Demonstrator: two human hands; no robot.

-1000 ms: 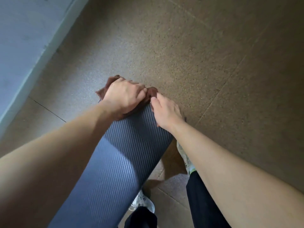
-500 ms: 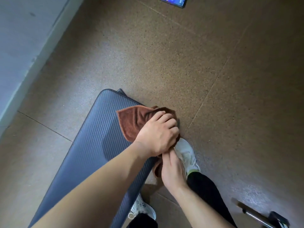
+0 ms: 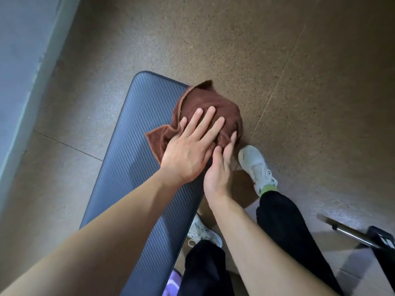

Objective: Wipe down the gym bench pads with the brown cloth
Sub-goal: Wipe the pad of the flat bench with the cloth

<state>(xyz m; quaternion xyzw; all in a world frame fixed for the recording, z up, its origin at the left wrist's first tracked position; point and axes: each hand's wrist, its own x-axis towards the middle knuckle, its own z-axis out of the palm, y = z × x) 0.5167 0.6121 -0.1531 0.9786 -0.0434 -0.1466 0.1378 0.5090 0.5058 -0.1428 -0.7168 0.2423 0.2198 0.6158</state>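
The brown cloth point(image 3: 210, 112) lay bunched over the right-hand edge of the ribbed grey bench pad point(image 3: 136, 167), near its far end, with one corner trailing toward 8 o'clock across the pad and another poking up toward 12. The left hand point(image 3: 192, 150) rested on top of it, palm down, fingers spread wide and flat; it pinned the cloth by pressure and gripped nothing. The right hand point(image 3: 220, 167) came in at the left hand's 4 o'clock, edge-on beside the pad's rim, its fingertips point(image 3: 233, 136) touching the cloth where it draped over the side. Whether those fingers pinched the fabric or only pressed it could not be told.

The step in hand looked like wiping the pad's far right corner and its side edge. To do it well, the flat palm needed even weight so the cloth slid with the hand instead of rolling up under it, and strokes would best run along the ribs. The right hand could hold the overhang against the rim so the edge got wiped too. The loose corner at 8 o'clock wanted tucking in, or it would drag and fold. Most of the pad toward 7 o'clock lay outside the cloth.
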